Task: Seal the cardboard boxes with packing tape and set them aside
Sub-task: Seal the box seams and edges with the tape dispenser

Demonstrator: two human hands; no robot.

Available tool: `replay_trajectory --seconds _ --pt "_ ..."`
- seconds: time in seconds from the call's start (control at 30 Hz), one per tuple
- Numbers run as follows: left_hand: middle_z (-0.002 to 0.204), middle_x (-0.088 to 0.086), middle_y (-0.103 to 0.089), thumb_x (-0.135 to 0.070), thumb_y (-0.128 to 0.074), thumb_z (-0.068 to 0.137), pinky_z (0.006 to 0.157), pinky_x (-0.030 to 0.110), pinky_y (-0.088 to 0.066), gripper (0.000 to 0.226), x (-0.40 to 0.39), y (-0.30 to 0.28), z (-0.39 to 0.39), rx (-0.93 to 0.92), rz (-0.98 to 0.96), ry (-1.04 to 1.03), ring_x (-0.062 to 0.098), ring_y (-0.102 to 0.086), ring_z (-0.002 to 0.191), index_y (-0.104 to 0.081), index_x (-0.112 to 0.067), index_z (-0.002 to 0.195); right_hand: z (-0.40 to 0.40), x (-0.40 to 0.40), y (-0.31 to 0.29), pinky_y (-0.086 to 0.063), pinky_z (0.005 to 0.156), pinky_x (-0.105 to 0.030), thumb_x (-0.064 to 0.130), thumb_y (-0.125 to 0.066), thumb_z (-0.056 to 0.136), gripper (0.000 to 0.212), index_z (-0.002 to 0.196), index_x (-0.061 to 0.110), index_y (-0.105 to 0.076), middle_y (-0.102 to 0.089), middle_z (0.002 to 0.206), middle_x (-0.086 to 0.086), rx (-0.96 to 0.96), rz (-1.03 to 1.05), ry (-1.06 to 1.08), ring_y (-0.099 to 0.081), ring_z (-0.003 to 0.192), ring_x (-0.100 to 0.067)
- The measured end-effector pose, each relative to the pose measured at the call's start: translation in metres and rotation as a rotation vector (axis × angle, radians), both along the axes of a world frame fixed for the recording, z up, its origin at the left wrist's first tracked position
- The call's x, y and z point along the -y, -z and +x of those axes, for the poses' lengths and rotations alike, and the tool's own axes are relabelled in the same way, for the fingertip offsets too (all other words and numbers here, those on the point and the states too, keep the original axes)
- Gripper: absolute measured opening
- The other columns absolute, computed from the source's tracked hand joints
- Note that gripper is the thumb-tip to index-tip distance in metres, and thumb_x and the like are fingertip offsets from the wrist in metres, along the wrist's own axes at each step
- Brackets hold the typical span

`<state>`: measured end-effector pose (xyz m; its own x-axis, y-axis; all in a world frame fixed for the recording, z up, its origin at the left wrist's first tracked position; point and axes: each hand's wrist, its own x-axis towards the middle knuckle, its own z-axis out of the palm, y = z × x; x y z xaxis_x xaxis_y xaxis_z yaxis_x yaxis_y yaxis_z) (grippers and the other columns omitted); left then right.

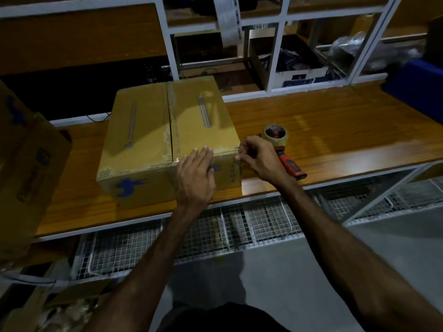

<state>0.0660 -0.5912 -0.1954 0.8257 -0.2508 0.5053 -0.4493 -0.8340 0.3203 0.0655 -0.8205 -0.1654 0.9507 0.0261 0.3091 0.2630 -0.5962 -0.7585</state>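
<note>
A closed cardboard box [148,130] with blue print sits on the wooden table [335,130]. Clear tape runs along its centre seam and down the near face. My left hand [195,176] lies flat with straight fingers on the box's near top edge, pressing the tape. My right hand [257,158] is at the box's near right corner, fingers curled and pinching the tape end against the cardboard. A tape dispenser [279,142] with a red handle lies on the table just right of the box, behind my right hand.
A second cardboard box [26,168] stands at the left edge of the table. A white shelf frame [275,63] with boxes rises behind the table. A blue bin [417,77] sits far right. Wire mesh baskets [215,233] hang below the tabletop.
</note>
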Motion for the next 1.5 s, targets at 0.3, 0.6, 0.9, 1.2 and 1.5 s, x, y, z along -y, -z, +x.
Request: replay_trajectory --seconds 0.3,0.6,0.9,1.2,1.5 --pt "0.155 0.002 -0.055 -0.017 -0.070 0.095 0.124 0.046 -0.031 0.059 -0.017 -0.014 -0.002 -0.057 0.017 0.141 0.023 -0.047 0.146 -0.054 -0.017 0.151 -0.014 -0.015 0.008 -0.055 0.069 -0.025 -0.007 -0.069 0.092 0.038 0.104 0.023 -0.050 -0.058 0.098 -0.002 -0.025 -0.068 0.058 -0.060 0.085 -0.014" --pt "0.128 -0.002 -0.067 0.030 -0.046 0.070 0.109 0.031 -0.050 0.071 -0.158 -0.065 -0.003 -0.026 -0.399 0.188 0.017 -0.063 0.126 -0.073 -0.006 0.126 -0.022 -0.054 -0.009 -0.055 0.093 -0.053 0.002 -0.068 0.087 0.031 0.114 0.014 -0.074 -0.058 0.124 -0.012 0.131 -0.401 0.277 -0.057 0.114 -0.030" --pt "0.136 0.011 -0.067 0.026 -0.055 0.082 0.092 0.035 -0.059 0.066 -0.305 -0.029 0.016 -0.097 -0.348 0.059 0.027 -0.066 0.119 -0.068 -0.010 0.136 0.008 -0.193 -0.043 -0.055 0.097 -0.045 0.011 -0.058 0.088 0.028 0.103 0.021 -0.080 -0.073 0.119 0.002 0.107 -0.337 0.023 -0.069 0.107 -0.018" --pt "0.151 0.012 -0.055 0.012 -0.064 0.090 0.106 0.018 -0.048 0.054 -0.309 -0.008 0.027 -0.137 -0.305 0.306 0.013 -0.049 0.138 -0.065 -0.009 0.140 0.032 -0.272 -0.050 -0.061 0.088 -0.037 0.012 -0.060 0.093 0.026 0.106 0.019 -0.082 -0.078 0.117 0.001 0.052 -0.437 -0.054 -0.073 0.101 -0.020" --pt "0.144 0.012 -0.059 0.001 -0.076 0.089 0.093 0.013 -0.055 0.042 -0.312 -0.002 0.040 -0.090 -0.366 0.393 0.008 -0.056 0.126 -0.073 -0.012 0.130 0.033 -0.285 -0.040 -0.059 0.079 -0.037 0.017 -0.058 0.092 0.027 0.100 0.022 -0.083 -0.079 0.110 0.005 0.025 -0.421 0.049 -0.071 0.091 -0.015"
